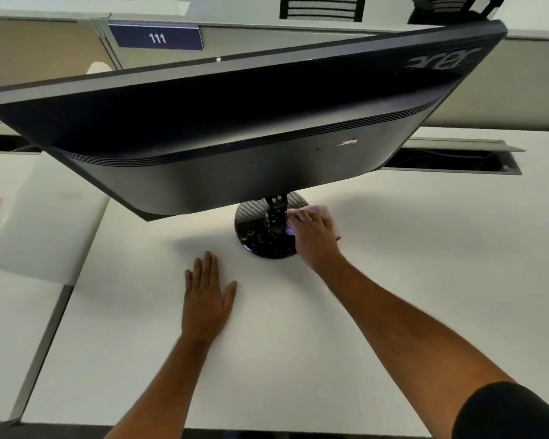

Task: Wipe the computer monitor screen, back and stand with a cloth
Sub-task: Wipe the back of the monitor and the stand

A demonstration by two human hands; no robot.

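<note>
Monitor stands on white desk, back toward the camera. Right hand presses purple cloth against the stand's round base, fingers curled over it. Left hand lies flat on desk, fingers released, near the base.

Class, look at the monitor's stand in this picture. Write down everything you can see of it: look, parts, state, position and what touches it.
The round glossy black plastic stand base sits flat on the white desk, under the tilted black monitor seen from behind. A short black neck rises from its middle to the monitor's underside. The base's far part looks grey and finely ribbed; its near part is shiny with reflections. The right hand presses a purple cloth against the neck and the base's right side. The left hand lies flat on the desk, apart from the base.
</note>
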